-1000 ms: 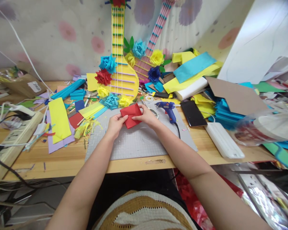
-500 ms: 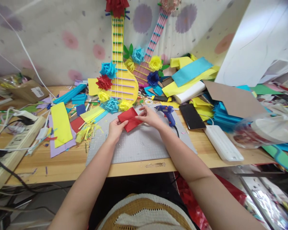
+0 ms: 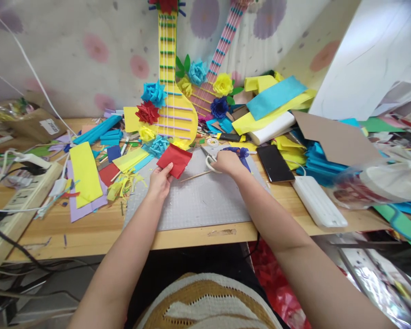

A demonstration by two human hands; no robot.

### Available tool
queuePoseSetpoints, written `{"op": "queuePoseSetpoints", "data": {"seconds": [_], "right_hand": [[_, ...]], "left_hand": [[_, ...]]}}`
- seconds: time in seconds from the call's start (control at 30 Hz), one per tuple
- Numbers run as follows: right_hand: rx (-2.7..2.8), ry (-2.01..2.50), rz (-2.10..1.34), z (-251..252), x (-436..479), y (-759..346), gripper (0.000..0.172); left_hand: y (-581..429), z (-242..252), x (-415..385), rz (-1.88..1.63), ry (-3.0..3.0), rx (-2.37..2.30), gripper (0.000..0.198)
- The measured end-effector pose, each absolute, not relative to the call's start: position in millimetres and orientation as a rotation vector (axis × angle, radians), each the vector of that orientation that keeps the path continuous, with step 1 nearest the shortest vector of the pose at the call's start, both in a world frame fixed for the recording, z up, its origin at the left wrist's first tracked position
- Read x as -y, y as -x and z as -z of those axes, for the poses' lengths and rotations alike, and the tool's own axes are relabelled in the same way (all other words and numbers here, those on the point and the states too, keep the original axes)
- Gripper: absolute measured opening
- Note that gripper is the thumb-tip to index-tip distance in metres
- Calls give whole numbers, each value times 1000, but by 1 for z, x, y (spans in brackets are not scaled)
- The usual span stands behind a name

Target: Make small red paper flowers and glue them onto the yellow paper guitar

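My left hand [image 3: 160, 179] pinches a folded red paper [image 3: 174, 159] and holds it just above the left part of the grey cutting mat [image 3: 198, 203]. My right hand [image 3: 227, 162] rests on the mat's far edge with its fingers curled over the white handles of a pair of scissors [image 3: 208, 160]. A thin wooden stick [image 3: 196, 175] lies on the mat between the hands. The blue glue gun [image 3: 241, 153] sits right behind my right hand, partly hidden by it.
A yellow paper guitar [image 3: 173, 109] with paper flowers leans on the wall behind the mat. A black phone [image 3: 275, 162] and a white power strip [image 3: 318, 202] lie to the right. Paper scraps and another power strip [image 3: 17, 201] crowd the left.
My right hand let go of the red paper and moved right onto the scissors. My left hand carried the red paper a little to the left.
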State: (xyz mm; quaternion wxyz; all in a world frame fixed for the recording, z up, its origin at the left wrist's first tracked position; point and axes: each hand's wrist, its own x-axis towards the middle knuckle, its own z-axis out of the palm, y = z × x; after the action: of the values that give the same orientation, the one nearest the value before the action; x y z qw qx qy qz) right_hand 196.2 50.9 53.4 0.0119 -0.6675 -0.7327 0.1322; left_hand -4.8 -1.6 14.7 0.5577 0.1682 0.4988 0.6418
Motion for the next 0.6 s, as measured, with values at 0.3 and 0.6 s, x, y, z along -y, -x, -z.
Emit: {"op": "queuePoseSetpoints", "data": {"seconds": [0.3, 0.6], "right_hand": [[2139, 1533, -950, -63, -19, -223, 39], [2687, 1453, -935, -63, -17, -214, 47]], "left_hand": [[12, -18, 0, -1578, -270, -1061, 17], [13, -17, 0, -1578, -308, -1040, 17]]}}
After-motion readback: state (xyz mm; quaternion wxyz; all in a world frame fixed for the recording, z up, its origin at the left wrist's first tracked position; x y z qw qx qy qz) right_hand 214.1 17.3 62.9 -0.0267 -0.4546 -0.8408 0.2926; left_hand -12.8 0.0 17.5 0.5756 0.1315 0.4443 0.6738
